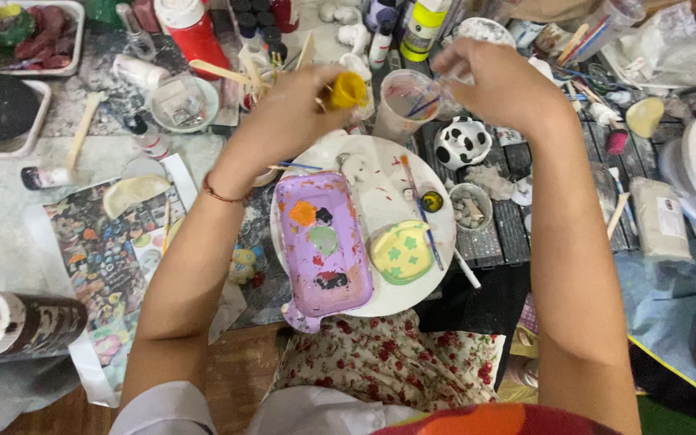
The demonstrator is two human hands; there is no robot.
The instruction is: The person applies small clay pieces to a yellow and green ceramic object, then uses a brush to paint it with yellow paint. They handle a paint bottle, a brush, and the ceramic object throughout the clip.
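Head view: the left hand (296, 109) grips a small yellow paint bottle (347, 89) above the round white plate (388, 205), while the right hand (497, 80) closes its fingers on a thin brush (427, 103) over a plastic cup (403, 103) just beside the bottle.

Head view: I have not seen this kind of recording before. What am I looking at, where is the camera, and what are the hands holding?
There is no machine here. The single picture comes from a camera worn on a person's head, looking down at their own two bare arms over a crowded craft table.

The left hand grips a small yellow-capped bottle. The right hand is raised over a plastic cup that holds brushes; what its fingers pinch is too blurred to tell.

Below them a round white plate carries a purple palette tray with paint blobs and a yellow piece with green crosses. A black-spotted white figure stands beside the plate.
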